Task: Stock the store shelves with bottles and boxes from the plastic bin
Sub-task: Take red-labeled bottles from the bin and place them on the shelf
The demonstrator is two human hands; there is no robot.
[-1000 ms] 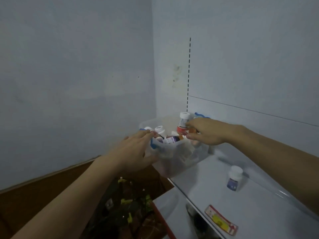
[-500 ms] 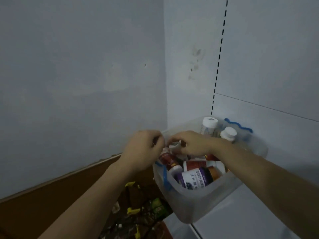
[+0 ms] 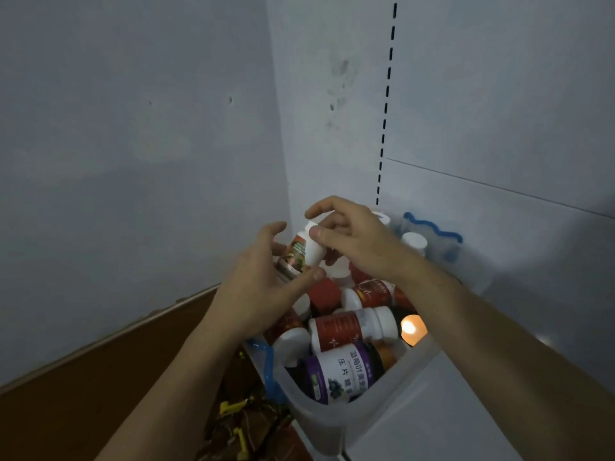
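Observation:
A clear plastic bin (image 3: 332, 427) with blue handles sits at the left end of a white shelf (image 3: 466, 417), full of several bottles lying on their sides. Among them are a purple-labelled bottle (image 3: 339, 374) and a red-labelled bottle with a white cap (image 3: 352, 327). Over the bin's far left corner, my left hand (image 3: 263, 291) holds a bottle with a red and green label (image 3: 294, 256). My right hand (image 3: 356, 247) pinches a small white bottle (image 3: 314, 252) right beside it, and the two bottles touch.
Grey walls meet in a corner behind the bin, with a slotted shelf upright (image 3: 386, 104) on the right wall. Brown floor (image 3: 100, 387) lies below left. A dark heap with yellow pieces (image 3: 236, 414) sits under the shelf's end. An orange glow (image 3: 411, 327) shows inside the bin.
My left hand left the bin's rim and now holds a labelled bottle. My right hand came up out of the bin with a white bottle. The view moved closer to the bin.

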